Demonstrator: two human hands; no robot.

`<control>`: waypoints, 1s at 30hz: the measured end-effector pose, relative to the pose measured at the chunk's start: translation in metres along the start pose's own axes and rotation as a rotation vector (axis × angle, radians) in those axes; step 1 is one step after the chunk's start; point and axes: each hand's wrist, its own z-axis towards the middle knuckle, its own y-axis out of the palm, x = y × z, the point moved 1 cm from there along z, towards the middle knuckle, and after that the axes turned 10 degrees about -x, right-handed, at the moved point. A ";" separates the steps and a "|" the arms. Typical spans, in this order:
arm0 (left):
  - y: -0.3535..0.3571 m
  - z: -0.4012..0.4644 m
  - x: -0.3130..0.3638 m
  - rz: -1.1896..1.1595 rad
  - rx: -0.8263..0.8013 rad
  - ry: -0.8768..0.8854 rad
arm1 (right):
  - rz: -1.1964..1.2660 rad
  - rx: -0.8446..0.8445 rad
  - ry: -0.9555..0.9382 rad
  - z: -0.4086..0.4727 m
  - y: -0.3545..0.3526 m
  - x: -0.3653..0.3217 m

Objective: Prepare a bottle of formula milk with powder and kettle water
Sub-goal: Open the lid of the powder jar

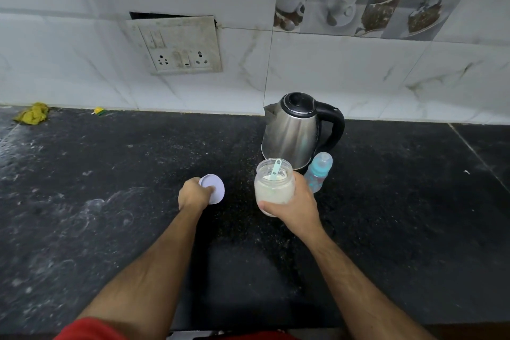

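On the dark tabletop [110,229], near the middle: right hand [296,205] wrapped round the open powder jar [274,188], holding it up, scoop [276,170] standing in the powder, ready for dosing. Left hand [193,194] pinching the white lid [212,188], probably setting it aside to free the hand; contact with the tabletop unclear. Baby bottle [318,172] just behind the jar, beside the kettle [295,130], cap on, so not yet filled. Everything within easy reach for scoop-then-pour.
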 end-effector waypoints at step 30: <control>0.005 -0.048 -0.007 -0.192 -0.356 0.458 | 0.009 -0.181 0.072 0.041 0.065 0.024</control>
